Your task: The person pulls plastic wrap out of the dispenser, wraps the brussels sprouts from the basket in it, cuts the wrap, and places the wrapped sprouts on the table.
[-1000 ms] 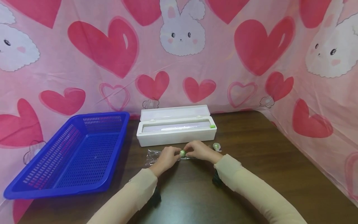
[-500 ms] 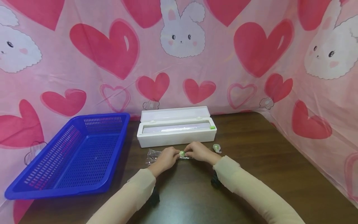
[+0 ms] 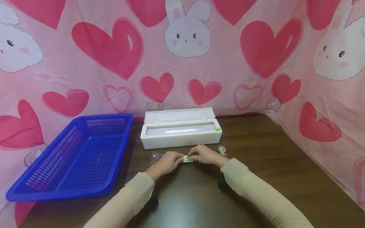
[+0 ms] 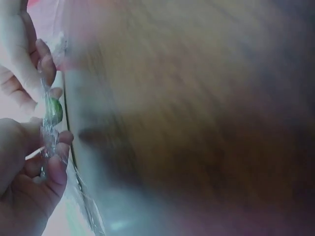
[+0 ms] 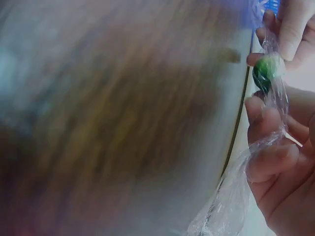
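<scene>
Between my hands is a small round green-and-white thing (image 3: 186,157), its exact kind too small to tell, with clear plastic wrap (image 5: 266,142) around it. My left hand (image 3: 167,161) pinches the wrap on one side of it, and loose film (image 3: 155,157) trails out beyond that hand. On the other side my right hand (image 3: 206,155) pinches the wrap with thumb and fingers. In both wrist views the film is gathered and crinkled beside the green ball (image 4: 56,110). A similar wrapped green-and-white thing (image 3: 222,150) lies on the table just past my right hand.
Behind the hands stands a long white plastic-wrap dispenser (image 3: 182,141), lid raised, with a green slider (image 3: 218,129) at its right end. A blue perforated basket (image 3: 114,177) occupies the left side of the brown table (image 3: 256,152). A pink patterned cloth (image 3: 228,63) hangs behind.
My left hand has shifted slightly left and down, and the loose film beside it looks more bunched. My right hand keeps nearly the same place by the ball.
</scene>
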`<state>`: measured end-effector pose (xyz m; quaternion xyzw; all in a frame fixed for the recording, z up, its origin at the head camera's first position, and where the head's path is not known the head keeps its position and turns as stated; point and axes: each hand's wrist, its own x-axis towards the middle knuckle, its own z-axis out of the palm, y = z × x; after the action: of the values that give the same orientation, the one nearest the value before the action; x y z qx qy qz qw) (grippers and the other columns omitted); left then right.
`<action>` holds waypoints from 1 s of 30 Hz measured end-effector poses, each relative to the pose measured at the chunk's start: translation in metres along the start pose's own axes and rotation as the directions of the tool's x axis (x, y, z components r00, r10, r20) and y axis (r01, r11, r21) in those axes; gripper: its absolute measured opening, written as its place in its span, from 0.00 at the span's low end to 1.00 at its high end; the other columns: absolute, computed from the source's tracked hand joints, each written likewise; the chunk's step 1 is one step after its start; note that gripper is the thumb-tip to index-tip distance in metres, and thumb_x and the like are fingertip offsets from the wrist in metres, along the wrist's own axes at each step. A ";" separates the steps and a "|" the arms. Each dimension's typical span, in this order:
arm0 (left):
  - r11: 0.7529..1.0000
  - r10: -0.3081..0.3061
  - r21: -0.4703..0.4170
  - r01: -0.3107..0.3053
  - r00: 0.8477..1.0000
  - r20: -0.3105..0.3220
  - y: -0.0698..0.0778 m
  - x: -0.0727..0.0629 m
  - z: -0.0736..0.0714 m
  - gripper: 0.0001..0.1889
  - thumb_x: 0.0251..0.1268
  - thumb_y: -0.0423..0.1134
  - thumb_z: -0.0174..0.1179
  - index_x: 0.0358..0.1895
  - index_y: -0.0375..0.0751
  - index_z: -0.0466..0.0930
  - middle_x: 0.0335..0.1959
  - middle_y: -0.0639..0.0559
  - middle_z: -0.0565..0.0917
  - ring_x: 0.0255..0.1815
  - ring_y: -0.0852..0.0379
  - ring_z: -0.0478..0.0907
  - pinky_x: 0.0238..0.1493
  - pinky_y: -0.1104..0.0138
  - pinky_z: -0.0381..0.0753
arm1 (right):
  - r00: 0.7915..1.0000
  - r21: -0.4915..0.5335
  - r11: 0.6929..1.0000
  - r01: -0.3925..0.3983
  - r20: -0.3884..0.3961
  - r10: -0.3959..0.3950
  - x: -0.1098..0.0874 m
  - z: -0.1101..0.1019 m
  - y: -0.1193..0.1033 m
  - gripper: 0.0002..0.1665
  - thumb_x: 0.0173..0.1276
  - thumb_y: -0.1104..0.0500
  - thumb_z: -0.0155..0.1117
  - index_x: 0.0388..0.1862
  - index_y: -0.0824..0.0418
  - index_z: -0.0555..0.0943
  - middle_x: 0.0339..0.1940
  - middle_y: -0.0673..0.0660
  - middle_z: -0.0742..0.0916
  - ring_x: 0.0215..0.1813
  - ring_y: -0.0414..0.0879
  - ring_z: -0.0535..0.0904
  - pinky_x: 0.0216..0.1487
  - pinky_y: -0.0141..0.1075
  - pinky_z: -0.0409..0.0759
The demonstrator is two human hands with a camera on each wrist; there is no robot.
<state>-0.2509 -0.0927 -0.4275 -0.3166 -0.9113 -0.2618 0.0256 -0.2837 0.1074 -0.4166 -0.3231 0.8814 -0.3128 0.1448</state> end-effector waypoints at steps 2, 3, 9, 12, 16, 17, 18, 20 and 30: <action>1.000 -0.007 -0.013 0.008 0.999 0.038 0.000 -0.001 -0.001 0.11 0.64 0.37 0.56 0.44 0.34 0.82 0.36 0.47 0.83 0.38 0.55 0.79 0.40 0.62 0.77 | 1.000 0.004 1.000 0.008 0.014 -0.008 -0.001 -0.001 0.001 0.08 0.65 0.60 0.61 0.40 0.62 0.82 0.28 0.48 0.82 0.19 0.39 0.73 0.22 0.32 0.74; 1.000 -0.017 -0.020 0.018 0.998 0.056 0.000 -0.001 -0.001 0.12 0.64 0.37 0.57 0.45 0.34 0.82 0.37 0.47 0.83 0.38 0.55 0.79 0.41 0.62 0.76 | 1.000 0.009 1.000 0.014 0.022 -0.015 -0.002 -0.001 0.001 0.09 0.65 0.59 0.61 0.40 0.62 0.83 0.29 0.48 0.83 0.20 0.39 0.74 0.23 0.32 0.74; 0.997 -0.060 -0.046 0.064 0.995 0.081 0.000 -0.002 -0.001 0.12 0.61 0.37 0.60 0.45 0.34 0.82 0.38 0.48 0.83 0.40 0.56 0.79 0.42 0.63 0.76 | 0.995 0.039 0.998 0.055 0.082 -0.058 -0.003 -0.003 0.004 0.14 0.65 0.56 0.61 0.44 0.63 0.83 0.38 0.51 0.85 0.31 0.40 0.78 0.32 0.33 0.77; 0.998 -0.045 -0.038 0.047 0.997 0.057 -0.001 -0.002 0.000 0.11 0.61 0.37 0.60 0.43 0.36 0.83 0.37 0.49 0.84 0.38 0.57 0.79 0.40 0.64 0.77 | 0.991 0.014 0.995 0.096 0.093 -0.097 -0.002 -0.002 0.005 0.14 0.64 0.56 0.62 0.44 0.64 0.83 0.40 0.52 0.85 0.39 0.39 0.79 0.39 0.33 0.76; 1.000 -0.023 -0.002 0.023 0.999 0.035 0.000 -0.002 0.000 0.09 0.63 0.39 0.58 0.40 0.39 0.85 0.31 0.54 0.84 0.33 0.59 0.77 0.37 0.64 0.75 | 0.989 -0.050 0.992 0.117 0.094 -0.112 -0.001 -0.001 0.004 0.12 0.65 0.57 0.60 0.42 0.63 0.84 0.38 0.50 0.85 0.40 0.38 0.77 0.41 0.33 0.74; 1.000 -0.021 0.011 0.020 0.999 0.032 0.000 -0.003 0.000 0.09 0.63 0.39 0.57 0.39 0.39 0.85 0.29 0.55 0.83 0.32 0.59 0.75 0.37 0.63 0.75 | 0.989 -0.067 0.991 0.119 0.094 -0.112 -0.001 -0.001 0.003 0.11 0.65 0.58 0.60 0.42 0.63 0.84 0.37 0.49 0.84 0.39 0.37 0.76 0.41 0.33 0.74; 1.000 -0.022 0.021 0.022 0.999 0.032 0.000 -0.003 0.001 0.09 0.64 0.39 0.57 0.38 0.39 0.85 0.27 0.57 0.82 0.31 0.59 0.74 0.36 0.63 0.74 | 0.989 -0.087 0.988 0.125 0.093 -0.117 -0.001 0.000 0.002 0.11 0.66 0.59 0.59 0.41 0.62 0.84 0.36 0.48 0.84 0.37 0.37 0.75 0.40 0.33 0.74; 0.998 -0.038 0.044 0.036 0.999 0.032 0.001 -0.003 0.001 0.09 0.65 0.40 0.56 0.36 0.41 0.85 0.24 0.59 0.80 0.31 0.59 0.73 0.36 0.63 0.73 | 0.987 -0.127 0.981 0.147 0.081 -0.137 -0.002 0.000 0.001 0.09 0.66 0.60 0.58 0.40 0.63 0.84 0.33 0.48 0.82 0.35 0.37 0.74 0.38 0.33 0.73; 0.988 -0.046 0.150 0.042 0.999 0.023 0.004 -0.005 -0.001 0.12 0.65 0.45 0.56 0.35 0.43 0.86 0.28 0.57 0.82 0.32 0.58 0.70 0.33 0.64 0.65 | 0.987 -0.257 0.954 0.154 0.004 -0.158 -0.006 0.002 -0.002 0.07 0.65 0.58 0.60 0.33 0.57 0.84 0.30 0.44 0.78 0.32 0.36 0.73 0.35 0.34 0.73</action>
<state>-0.2446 -0.0931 -0.4260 -0.2971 -0.9354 -0.1893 0.0314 -0.2775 0.1092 -0.4170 -0.4051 0.8873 -0.2093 0.0691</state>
